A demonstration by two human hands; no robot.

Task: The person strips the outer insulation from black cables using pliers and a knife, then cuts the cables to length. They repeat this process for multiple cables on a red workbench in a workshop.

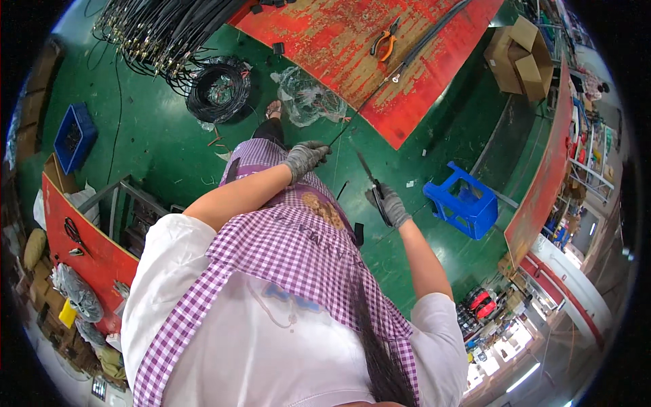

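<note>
My left hand [305,157], in a grey glove, is closed around a thin black cable [400,68] that runs up across the red worktable [325,41]. My right hand [390,205], also gloved, grips a dark cutting tool [369,175] whose blade points up toward the cable near my left hand. I wear a purple checked apron over a white shirt. A black strip hangs down by my right side.
Orange-handled pliers [385,42] lie on the red table. A coil of black cable [218,88] and a bundle of cables [163,30] lie on the green floor. A blue stool [464,200], a blue crate [73,136], a cardboard box [522,57] and a clear plastic bag [308,98] stand around.
</note>
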